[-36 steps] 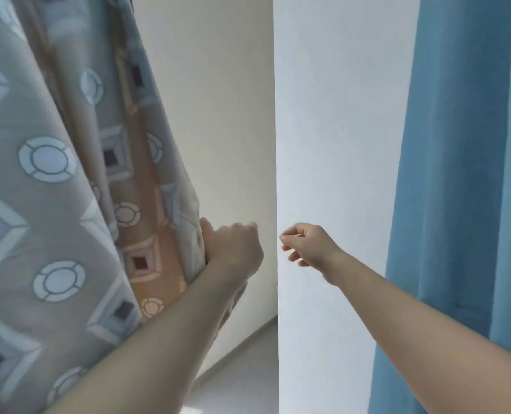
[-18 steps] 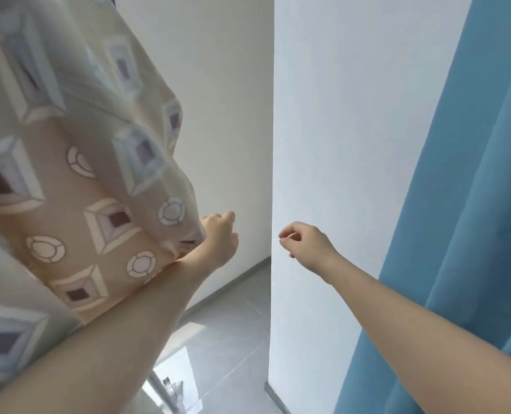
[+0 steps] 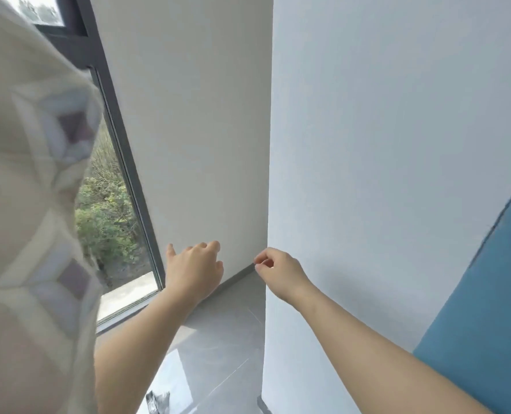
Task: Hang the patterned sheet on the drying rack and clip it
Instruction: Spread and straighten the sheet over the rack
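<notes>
**A:** How far along is the hanging?

**B:** I can't call it finished. The patterned sheet (image 3: 33, 204) fills the left edge of the view and drapes downward close to the camera, so it seems to be up on something. Neither the drying rack nor any clip shows, though. I'd judge the hanging done or nearly done, and the clipping left.

**A:** Is either hand on it?

**B:** No. The left hand (image 3: 193, 271) is out in front of the white wall (image 3: 194, 130), apart from the cloth. Its fingers (image 3: 209, 246) are released and loosely spread, with nothing in them. The right hand (image 3: 279, 271) is just beside it, near the wall's corner. Its fingers (image 3: 263, 258) are clenched inward, forefinger tip meeting thumb, and I see nothing between them.

**A:** What's the sheet like?

**B:** Thin and soft, judging by its folds. It has a cream ground with pale framed squares and mauve centres. It's blurred, so any finer print is unreadable.

**A:** And around it?

**B:** A dark grey window frame (image 3: 127, 174) stands behind the cloth, with greenery through the glass. The walls are matt, and the grey floor tiles (image 3: 218, 339) are glossy and catch the light. A blue curtain (image 3: 487, 294) that looks heavier hangs at the right edge.

**A:** What's next?

**B:** Probably fetching a clip and finding the sheet's top edge, both out of view.
</notes>
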`<control>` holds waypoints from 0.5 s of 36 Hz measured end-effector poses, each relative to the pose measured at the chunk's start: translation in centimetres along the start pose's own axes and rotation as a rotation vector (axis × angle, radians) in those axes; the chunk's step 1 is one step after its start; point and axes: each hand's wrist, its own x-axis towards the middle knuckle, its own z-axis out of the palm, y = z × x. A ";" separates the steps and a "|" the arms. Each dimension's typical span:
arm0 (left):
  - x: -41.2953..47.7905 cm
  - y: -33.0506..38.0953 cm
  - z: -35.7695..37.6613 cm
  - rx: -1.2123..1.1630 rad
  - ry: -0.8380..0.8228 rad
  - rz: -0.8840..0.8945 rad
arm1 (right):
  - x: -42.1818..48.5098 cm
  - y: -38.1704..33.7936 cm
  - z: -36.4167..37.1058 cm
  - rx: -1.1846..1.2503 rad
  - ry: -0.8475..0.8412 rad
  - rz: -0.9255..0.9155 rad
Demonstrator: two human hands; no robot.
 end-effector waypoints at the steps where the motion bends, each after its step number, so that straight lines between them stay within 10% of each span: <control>1: 1.0 -0.2 0.3 -0.014 0.002 -0.021 | 1.3 0.0 0.4 -0.006 -0.008 -0.001; 18: 11.7 -13.2 5.2 -0.135 0.031 -0.604 | 20.9 -5.8 14.5 0.011 -0.348 -0.049</control>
